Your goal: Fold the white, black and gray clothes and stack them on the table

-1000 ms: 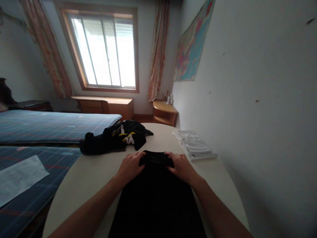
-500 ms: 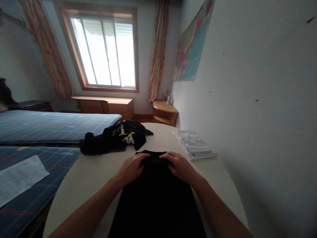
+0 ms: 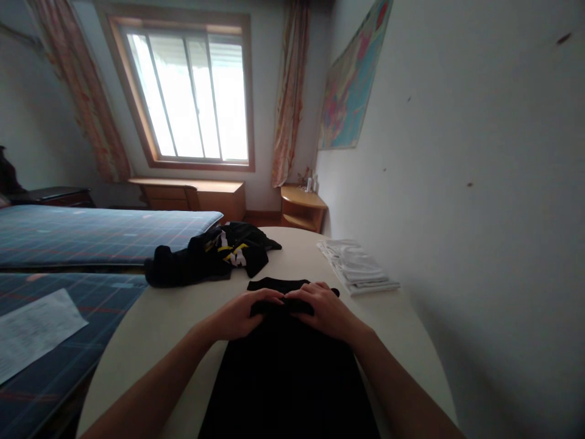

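A black garment lies lengthwise on the pale table, running from the near edge to its middle; the dark cloth hides what kind of garment it is. My left hand has its fingers curled over the far end, gripping a fold of the cloth. Close beside it, my right hand grips the same fold, and the fingertips of both hands nearly meet. A strip of black fabric shows beyond the fingers. The thumbs are partly hidden by the cloth.
The round-ended table also holds a crumpled black garment with yellow and white print at far left and folded white cloth at right, near the wall. A plaid mattress and a paper sheet are on the left.
Both hands have shifted inward along the garment's far end and slightly toward me, bringing their fingertips together. The camera view has turned very slightly.
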The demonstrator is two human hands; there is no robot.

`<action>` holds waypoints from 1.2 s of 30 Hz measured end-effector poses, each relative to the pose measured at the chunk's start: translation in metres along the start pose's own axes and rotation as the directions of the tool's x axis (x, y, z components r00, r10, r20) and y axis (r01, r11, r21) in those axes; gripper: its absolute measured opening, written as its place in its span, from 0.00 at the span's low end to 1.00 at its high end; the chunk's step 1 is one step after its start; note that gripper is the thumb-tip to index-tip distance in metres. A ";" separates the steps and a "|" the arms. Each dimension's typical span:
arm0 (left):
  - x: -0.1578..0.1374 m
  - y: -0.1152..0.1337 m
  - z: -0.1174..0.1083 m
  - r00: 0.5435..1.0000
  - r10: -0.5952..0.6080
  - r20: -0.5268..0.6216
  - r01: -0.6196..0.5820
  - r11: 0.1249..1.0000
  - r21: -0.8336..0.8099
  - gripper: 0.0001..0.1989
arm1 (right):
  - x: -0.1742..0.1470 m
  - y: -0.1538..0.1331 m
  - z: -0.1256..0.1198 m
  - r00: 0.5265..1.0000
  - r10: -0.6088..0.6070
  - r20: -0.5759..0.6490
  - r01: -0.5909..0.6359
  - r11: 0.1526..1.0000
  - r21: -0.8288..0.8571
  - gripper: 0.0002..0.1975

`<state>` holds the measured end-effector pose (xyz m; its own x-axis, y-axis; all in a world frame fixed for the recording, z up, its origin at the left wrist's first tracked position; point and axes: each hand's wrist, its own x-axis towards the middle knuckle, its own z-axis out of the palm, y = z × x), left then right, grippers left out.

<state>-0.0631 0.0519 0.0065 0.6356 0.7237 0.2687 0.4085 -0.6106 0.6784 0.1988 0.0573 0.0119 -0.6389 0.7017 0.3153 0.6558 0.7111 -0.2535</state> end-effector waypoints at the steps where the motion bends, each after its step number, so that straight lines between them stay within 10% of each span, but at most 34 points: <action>1: 0.000 0.000 0.000 1.000 -0.007 -0.021 0.007 1.000 -0.008 0.29 | 0.001 0.000 0.000 1.000 0.003 -0.008 -0.003 1.000 0.003 0.14; 7: 0.010 -0.022 0.002 0.887 -0.177 -0.427 0.177 0.983 -0.041 0.17 | 0.013 0.003 0.000 0.993 0.101 -0.066 -0.100 0.995 0.009 0.11; 14: 0.029 -0.063 0.001 0.715 -0.346 -0.607 0.196 0.933 -0.301 0.24 | 0.060 0.024 -0.015 0.989 0.148 0.026 -0.146 0.987 -0.059 0.10; 22: 0.025 -0.089 0.014 0.757 -0.346 -0.555 0.335 0.934 -0.126 0.27 | 0.058 0.063 0.010 0.939 0.330 0.098 -0.323 0.943 -0.083 0.24; 30: 0.030 -0.095 0.015 0.673 -0.428 -0.603 0.381 0.900 -0.213 0.22 | 0.043 0.087 0.008 0.951 0.309 -0.023 -0.310 0.951 0.001 0.19; 36: 0.023 -0.064 0.020 0.767 -0.039 -0.641 0.317 0.891 0.324 0.24 | 0.035 0.053 0.026 0.957 0.278 -0.078 -0.288 0.939 -0.187 0.21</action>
<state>-0.0611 0.1013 -0.0446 0.0514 0.7849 0.6175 0.7780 -0.4191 0.4680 0.2010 0.1206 -0.0141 -0.3980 0.8661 0.3024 0.8753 0.4573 -0.1575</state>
